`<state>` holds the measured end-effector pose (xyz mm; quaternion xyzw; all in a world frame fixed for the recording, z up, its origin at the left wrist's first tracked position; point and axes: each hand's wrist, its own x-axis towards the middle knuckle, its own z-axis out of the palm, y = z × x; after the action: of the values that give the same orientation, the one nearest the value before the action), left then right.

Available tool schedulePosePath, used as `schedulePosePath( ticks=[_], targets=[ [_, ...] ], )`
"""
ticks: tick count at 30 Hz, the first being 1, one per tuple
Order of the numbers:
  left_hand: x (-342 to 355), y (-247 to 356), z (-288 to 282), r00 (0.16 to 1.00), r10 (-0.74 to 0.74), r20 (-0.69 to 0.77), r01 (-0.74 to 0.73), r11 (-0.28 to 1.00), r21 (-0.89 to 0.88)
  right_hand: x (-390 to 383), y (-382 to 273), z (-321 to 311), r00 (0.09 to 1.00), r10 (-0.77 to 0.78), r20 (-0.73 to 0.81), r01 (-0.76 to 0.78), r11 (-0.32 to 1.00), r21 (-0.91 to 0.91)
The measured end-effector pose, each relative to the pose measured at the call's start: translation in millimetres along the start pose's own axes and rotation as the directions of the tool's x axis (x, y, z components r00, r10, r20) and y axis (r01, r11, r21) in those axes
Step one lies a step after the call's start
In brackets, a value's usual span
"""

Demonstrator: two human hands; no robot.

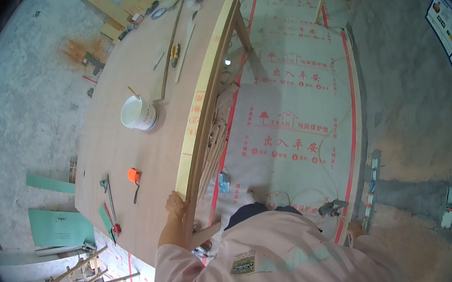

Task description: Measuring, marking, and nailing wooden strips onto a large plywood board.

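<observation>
My left hand is closed round the near end of a long, narrow pale-yellow wooden strip. The strip lies along the right edge of a large plywood-topped worktable and carries red printing. Low at the right, beside the wall, my right hand shows only in part; its fingers are too small and hidden to read. Near it, a grey tool is on the floor. On the tabletop not far from my left hand rests an orange tape measure with a dark strap.
A white bucket with a stick in it stands on the table. Farther off lie a yellow-and-black hand tool and long thin strips. Wood offcuts fill the space beneath the table edge. Printed protective sheeting covers the floor.
</observation>
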<state>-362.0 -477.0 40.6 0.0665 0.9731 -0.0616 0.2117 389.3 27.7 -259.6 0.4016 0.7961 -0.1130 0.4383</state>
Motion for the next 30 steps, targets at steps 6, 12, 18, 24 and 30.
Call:
schedulePosePath(
  ticks=[6, 12, 18, 24, 30],
  targets=[
    [10.3, -1.1, -9.4, 0.997, 0.06, 0.049, -0.061, 0.998, 0.034, 13.7, -0.3, -16.7, 0.999, 0.045, -0.013, -0.042, 0.982, 0.186],
    [16.7, -13.7, -21.7, 0.991, 0.097, 0.092, -0.105, 0.991, 0.081, -5.6, -76.3, -67.0, 0.988, -0.127, -0.09, 0.135, 0.988, 0.081],
    [74.2, -59.3, -30.0, 0.916, 0.192, 0.351, -0.216, 0.976, 0.032, -6.8, -82.4, -84.2, 0.985, -0.17, 0.025, 0.168, 0.984, 0.05],
    [96.8, -79.9, -38.4, 0.798, 0.096, 0.595, 0.073, 0.965, -0.252, 13.1, -68.6, -46.5, 0.972, -0.225, 0.065, 0.232, 0.966, -0.117],
    [93.4, -52.0, -55.7, 0.872, 0.109, 0.477, 0.018, 0.967, -0.254, 31.2, -7.5, -29.6, 0.895, -0.419, 0.157, 0.441, 0.883, -0.162]
  ],
)
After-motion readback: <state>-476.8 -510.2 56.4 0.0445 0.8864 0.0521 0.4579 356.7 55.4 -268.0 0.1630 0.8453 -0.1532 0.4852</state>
